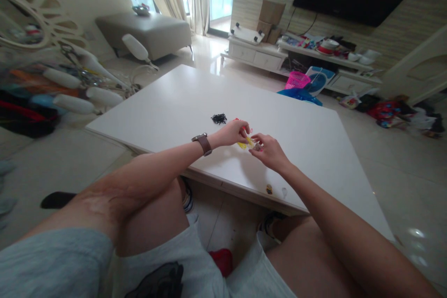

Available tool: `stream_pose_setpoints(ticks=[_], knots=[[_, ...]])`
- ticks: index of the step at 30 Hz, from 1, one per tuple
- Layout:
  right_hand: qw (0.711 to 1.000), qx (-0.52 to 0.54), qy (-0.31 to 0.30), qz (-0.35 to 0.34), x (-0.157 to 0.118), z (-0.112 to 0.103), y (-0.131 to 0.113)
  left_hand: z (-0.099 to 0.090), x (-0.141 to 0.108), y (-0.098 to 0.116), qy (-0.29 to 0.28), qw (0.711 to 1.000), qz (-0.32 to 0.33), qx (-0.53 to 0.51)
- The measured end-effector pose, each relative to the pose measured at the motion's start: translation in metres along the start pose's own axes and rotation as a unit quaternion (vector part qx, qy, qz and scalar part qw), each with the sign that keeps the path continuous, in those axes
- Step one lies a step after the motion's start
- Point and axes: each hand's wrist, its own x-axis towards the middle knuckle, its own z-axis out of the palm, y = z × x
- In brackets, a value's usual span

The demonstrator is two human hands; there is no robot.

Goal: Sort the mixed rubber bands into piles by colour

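My left hand (234, 133) reaches over the white table with its fingers bent into a pinch, touching small yellow bits (249, 140). What lies between its fingertips is too small to name. My right hand (268, 150) is closed around a small clear object (257, 146), close to the left fingertips. Beneath the hands is a little heap of yellow pieces (241, 145), partly hidden. A pink-red loop (251, 130) lies just beyond, and a pile of thin black bands or strips (219, 118) sits farther left.
Near the front edge of the white table (296, 125) lie a small yellow-and-dark item (268, 189) and a small clear item (284, 192). A lamp with white shades (104, 96) stands at the left. A pink basket (297, 80) is behind the table.
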Motion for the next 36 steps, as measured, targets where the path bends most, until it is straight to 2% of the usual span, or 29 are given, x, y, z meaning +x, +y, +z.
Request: stream_pose_setpoints(ticks=[2,6,11,16,19,25,32,36], knots=[[1.000,0.004,0.000,0.005,0.000,-0.001,-0.001,0.000,0.000,0.000,0.012,1.000,-0.004,-0.016],[1.000,0.025,0.010,0.013,0.000,-0.003,-0.002,0.000,0.001,-0.001,0.001,1.000,0.001,-0.005],[0.998,0.044,0.022,0.037,0.000,-0.004,-0.001,0.000,0.002,-0.003,-0.010,0.999,-0.002,-0.043],[0.998,0.058,0.020,0.034,0.000,-0.004,-0.003,0.002,0.001,-0.001,0.013,0.996,-0.010,-0.084],[0.997,0.071,0.016,0.036,0.000,-0.005,-0.004,0.003,0.001,0.002,0.005,0.997,-0.006,-0.078],[0.995,0.087,0.022,0.042,0.001,-0.006,-0.004,-0.003,0.005,0.001,0.053,0.992,-0.007,-0.112],[0.995,0.088,0.026,0.034,0.001,-0.006,-0.005,-0.007,0.005,-0.003,0.034,0.996,-0.030,-0.080],[0.995,0.089,0.025,0.027,0.000,-0.006,-0.006,-0.007,0.000,-0.001,-0.052,0.988,-0.083,-0.116]])
